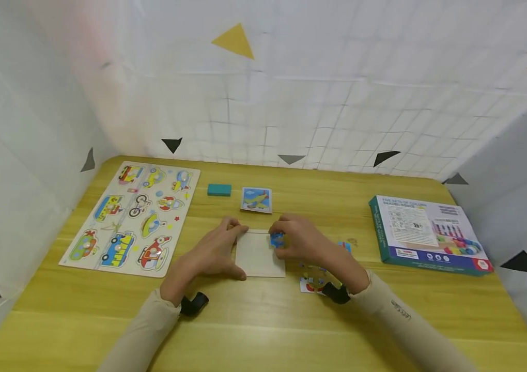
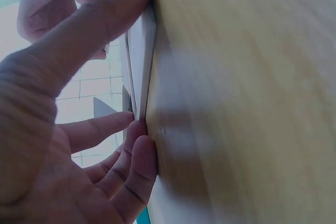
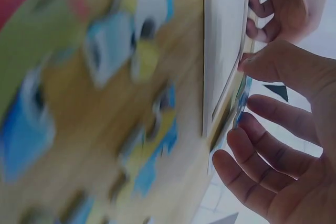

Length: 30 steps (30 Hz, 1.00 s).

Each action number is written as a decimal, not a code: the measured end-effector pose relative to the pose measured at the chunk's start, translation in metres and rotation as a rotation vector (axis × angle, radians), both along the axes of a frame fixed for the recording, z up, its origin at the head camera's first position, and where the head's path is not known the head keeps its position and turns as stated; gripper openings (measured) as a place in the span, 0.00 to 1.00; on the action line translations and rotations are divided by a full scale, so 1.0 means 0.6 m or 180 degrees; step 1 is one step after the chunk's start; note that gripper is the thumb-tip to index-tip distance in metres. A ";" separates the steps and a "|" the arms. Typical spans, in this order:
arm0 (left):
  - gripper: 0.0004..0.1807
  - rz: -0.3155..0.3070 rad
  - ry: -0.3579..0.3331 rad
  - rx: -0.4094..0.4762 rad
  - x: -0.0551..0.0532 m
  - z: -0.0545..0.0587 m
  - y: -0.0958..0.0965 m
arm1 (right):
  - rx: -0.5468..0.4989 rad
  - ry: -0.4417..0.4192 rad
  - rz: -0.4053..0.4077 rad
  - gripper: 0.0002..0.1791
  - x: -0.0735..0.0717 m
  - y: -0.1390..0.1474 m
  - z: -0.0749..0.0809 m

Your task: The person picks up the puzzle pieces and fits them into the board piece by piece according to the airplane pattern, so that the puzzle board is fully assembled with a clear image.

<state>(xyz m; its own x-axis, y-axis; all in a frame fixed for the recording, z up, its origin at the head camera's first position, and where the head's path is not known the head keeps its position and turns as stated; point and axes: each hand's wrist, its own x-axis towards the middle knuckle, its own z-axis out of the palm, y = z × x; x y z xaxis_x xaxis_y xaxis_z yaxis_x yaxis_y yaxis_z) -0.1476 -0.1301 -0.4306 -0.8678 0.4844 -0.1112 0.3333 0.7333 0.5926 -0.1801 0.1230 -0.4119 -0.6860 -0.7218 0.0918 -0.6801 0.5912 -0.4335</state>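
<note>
My left hand (image 1: 212, 250) holds a pale square puzzle tray (image 1: 260, 261) along its left side, thumb at the near corner and fingertips at the far one. In the left wrist view the thumb (image 2: 100, 27) stretches along the tray's thin edge. Over the tray's far right corner, my right hand (image 1: 301, 238) pinches a blue puzzle piece (image 1: 276, 240) between thumb and fingers. The right wrist view shows that piece (image 3: 242, 100) edge-on at the tray's raised rim. Loose puzzle pieces (image 1: 310, 285) lie right of the tray, partly hidden under the right forearm.
Behind the tray lie a small airplane picture (image 1: 256, 200) and a teal block (image 1: 219, 190). A wooden peg board of vehicles (image 1: 128, 217) occupies the left side of the table (image 1: 263, 330). A bead set box (image 1: 431, 235) lies at the right. White sheeting (image 1: 310, 103) encloses the table's back and sides.
</note>
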 end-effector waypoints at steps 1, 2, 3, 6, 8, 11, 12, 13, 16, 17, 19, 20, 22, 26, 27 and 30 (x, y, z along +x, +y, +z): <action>0.59 -0.0001 0.0002 -0.0002 0.000 0.000 0.000 | -0.0020 0.0000 0.0014 0.19 0.001 -0.004 -0.001; 0.59 -0.0002 0.0004 -0.0003 0.000 -0.001 0.000 | -0.0020 -0.0009 0.0030 0.19 0.001 -0.009 -0.003; 0.59 0.0000 0.0006 -0.0001 0.000 -0.001 0.000 | -0.0020 -0.0002 0.0049 0.19 0.002 -0.013 -0.005; 0.59 0.0016 0.0012 -0.0006 -0.001 -0.002 -0.001 | 0.0000 0.0011 0.0126 0.19 0.001 -0.028 -0.008; 0.59 0.0025 0.0015 -0.0011 -0.001 -0.002 -0.002 | 0.0046 0.0023 0.0162 0.19 0.001 -0.037 -0.009; 0.59 0.0017 0.0025 0.0001 -0.003 -0.004 -0.002 | 0.0128 0.0048 0.0191 0.20 0.002 -0.050 -0.011; 0.59 0.0011 0.0022 0.0010 -0.003 -0.004 -0.002 | 0.0160 0.0052 0.0193 0.20 0.002 -0.053 -0.011; 0.59 0.0005 0.0022 0.0016 -0.003 -0.004 -0.002 | 0.0189 0.0052 0.0194 0.19 0.003 -0.057 -0.012; 0.59 -0.0004 0.0028 0.0026 -0.003 -0.005 -0.002 | 0.0226 0.0062 0.0188 0.19 0.004 -0.066 -0.013; 0.59 -0.0007 0.0024 0.0032 -0.003 -0.005 -0.002 | 0.0228 0.0064 0.0188 0.19 0.004 -0.067 -0.013; 0.59 -0.0011 0.0026 0.0032 -0.003 -0.005 -0.002 | 0.0233 0.0059 0.0176 0.18 0.003 -0.071 -0.012; 0.59 -0.0009 0.0028 0.0030 -0.003 -0.005 -0.002 | 0.0223 0.0054 0.0171 0.18 0.003 -0.072 -0.012; 0.58 -0.0009 0.0029 0.0026 -0.003 -0.006 -0.002 | 0.0233 0.0033 0.0156 0.18 0.003 -0.075 -0.012; 0.58 0.0002 0.0044 -0.0003 -0.003 -0.009 -0.003 | 0.0261 0.0018 0.0121 0.20 0.002 -0.081 -0.011; 0.58 0.0003 0.0044 -0.0006 -0.003 -0.009 -0.003 | 0.0273 0.0023 0.0117 0.20 0.001 -0.083 -0.012; 0.58 -0.0001 0.0051 -0.0006 -0.003 -0.010 -0.004 | 0.0308 0.0074 0.0118 0.21 0.001 -0.089 -0.014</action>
<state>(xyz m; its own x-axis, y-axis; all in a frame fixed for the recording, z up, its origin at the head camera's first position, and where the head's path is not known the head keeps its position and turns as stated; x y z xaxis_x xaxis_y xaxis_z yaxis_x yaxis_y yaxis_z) -0.1496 -0.1324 -0.4367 -0.8692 0.4846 -0.0981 0.3432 0.7342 0.5857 -0.1798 0.0695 -0.4205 -0.6571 -0.7529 0.0361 -0.7115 0.6037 -0.3595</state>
